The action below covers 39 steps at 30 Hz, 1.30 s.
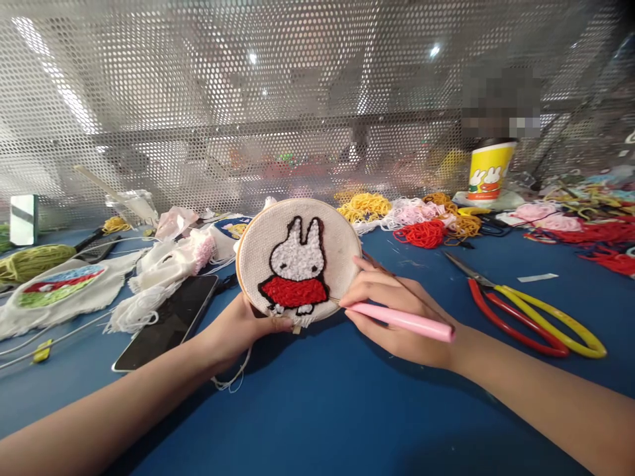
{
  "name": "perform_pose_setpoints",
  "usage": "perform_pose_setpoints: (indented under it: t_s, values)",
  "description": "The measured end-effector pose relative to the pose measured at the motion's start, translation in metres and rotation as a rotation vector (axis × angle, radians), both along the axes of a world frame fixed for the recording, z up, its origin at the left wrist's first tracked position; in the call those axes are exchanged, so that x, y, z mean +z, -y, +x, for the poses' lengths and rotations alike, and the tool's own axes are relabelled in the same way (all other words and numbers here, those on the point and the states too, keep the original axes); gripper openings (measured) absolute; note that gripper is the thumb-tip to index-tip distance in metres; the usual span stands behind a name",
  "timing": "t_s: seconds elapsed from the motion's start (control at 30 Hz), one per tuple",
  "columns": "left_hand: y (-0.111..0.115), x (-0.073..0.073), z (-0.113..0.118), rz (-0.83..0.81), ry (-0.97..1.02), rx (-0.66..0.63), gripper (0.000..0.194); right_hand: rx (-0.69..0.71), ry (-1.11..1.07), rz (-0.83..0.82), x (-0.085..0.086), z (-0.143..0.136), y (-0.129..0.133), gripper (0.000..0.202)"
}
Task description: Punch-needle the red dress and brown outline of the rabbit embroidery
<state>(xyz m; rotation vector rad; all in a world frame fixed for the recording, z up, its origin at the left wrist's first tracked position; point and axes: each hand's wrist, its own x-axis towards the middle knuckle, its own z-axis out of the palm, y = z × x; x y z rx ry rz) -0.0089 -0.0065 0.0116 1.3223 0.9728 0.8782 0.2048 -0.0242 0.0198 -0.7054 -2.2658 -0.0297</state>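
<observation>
My left hand grips the lower left edge of a round embroidery hoop, its fingers hidden behind. Cream cloth stretched in the hoop bears a white rabbit in looped yarn, with a black outline and a red body. Between the fingers of my right hand is a pink-handled punch needle. Its thin metal tip meets the cloth beside the rabbit's lower right edge. A dark brown strand runs over the right hand.
Red-and-yellow-handled scissors lie open at the right. Yarn bundles and a yellow paper cup stand toward the back. At left are a dark phone, cloth pieces and white yarn. A perforated metal screen closes off the blue table.
</observation>
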Motion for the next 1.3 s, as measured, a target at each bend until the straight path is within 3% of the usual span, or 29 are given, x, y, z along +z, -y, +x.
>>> perform_pose_setpoints:
  t_s: [0.23, 0.6, 0.73, 0.87, 0.97, 1.13, 1.2, 1.3]
  values:
    - [0.008, 0.003, 0.003, 0.088, -0.089, 0.087, 0.033, -0.109, 0.006, 0.201, 0.001, -0.004, 0.003, 0.006]
    - [0.023, 0.014, 0.004, 0.425, -0.396, 0.085, 0.029, -0.124, 0.187, 0.399, -0.005, -0.001, 0.001, 0.019]
    - [0.022, 0.014, 0.006, 0.320, -0.332, 0.075, 0.031, -0.112, 0.071, 0.371, -0.004, -0.004, 0.001, 0.004]
    - [0.020, 0.013, 0.008, 0.078, -0.066, 0.052, 0.028, -0.092, -0.086, 0.201, -0.001, -0.005, 0.001, 0.012]
    - [0.018, 0.013, 0.007, -0.052, 0.049, 0.037, 0.027, -0.164, -0.150, 0.057, 0.001, -0.001, -0.001, 0.029]
    - [0.012, 0.011, 0.002, -0.155, 0.146, 0.053, 0.026, -0.250, -0.213, -0.035, 0.000, 0.009, -0.014, 0.071]
    - [0.008, 0.011, 0.001, -0.155, 0.178, 0.078, 0.028, -0.326, -0.206, -0.059, -0.004, 0.014, -0.022, 0.077]
    - [0.004, 0.011, 0.000, -0.095, 0.228, 0.122, 0.031, -0.586, -0.207, -0.048, -0.011, 0.021, -0.032, 0.071]
